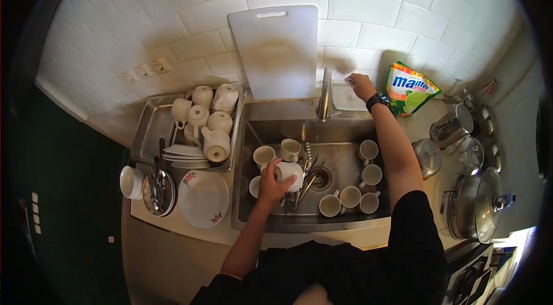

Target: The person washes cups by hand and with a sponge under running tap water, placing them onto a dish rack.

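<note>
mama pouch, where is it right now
In the head view, the mama pouch is right of centre, near the tiled wall, beyond the sink's back right corner and just right of the right hand.

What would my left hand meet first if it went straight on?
Your left hand, holding a white cup, would probably meet the back cup in the sink nearest the faucet; depth is unclear, so it might pass above.

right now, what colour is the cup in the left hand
White; the cup in the left hand shows in the head view.
</note>
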A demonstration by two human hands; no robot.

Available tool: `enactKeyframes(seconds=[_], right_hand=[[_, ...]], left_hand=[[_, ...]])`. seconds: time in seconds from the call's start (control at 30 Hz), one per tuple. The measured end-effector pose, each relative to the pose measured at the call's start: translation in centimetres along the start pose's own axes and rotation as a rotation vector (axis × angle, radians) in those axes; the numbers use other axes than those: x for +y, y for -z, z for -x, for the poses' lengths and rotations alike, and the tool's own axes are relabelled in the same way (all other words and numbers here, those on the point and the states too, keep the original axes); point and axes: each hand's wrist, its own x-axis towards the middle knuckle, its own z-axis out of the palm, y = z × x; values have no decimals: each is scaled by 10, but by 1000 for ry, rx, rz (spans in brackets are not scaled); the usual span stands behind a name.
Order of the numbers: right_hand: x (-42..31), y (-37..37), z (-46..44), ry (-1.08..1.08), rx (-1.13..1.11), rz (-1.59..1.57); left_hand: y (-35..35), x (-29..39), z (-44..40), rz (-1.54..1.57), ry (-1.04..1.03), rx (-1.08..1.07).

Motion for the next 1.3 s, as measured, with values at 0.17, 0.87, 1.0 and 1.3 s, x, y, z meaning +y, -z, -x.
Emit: enactKeyframes(seconds=[0.17,0.87,1.0,1.3], right_hand=[[28,-17,13,-107,-79,8],[-243,-36,212,256,-271,-555],[-258,-29,213,147,-136,-931],[-254,14,204,268,-352,-340]], left_hand=[[1,-7,-6,93,-38,-10],[-6,3,-14,1126,345,-171],[-11,12,-6,1143,283,-79],[-10,10,-4,1323,170,-126]])
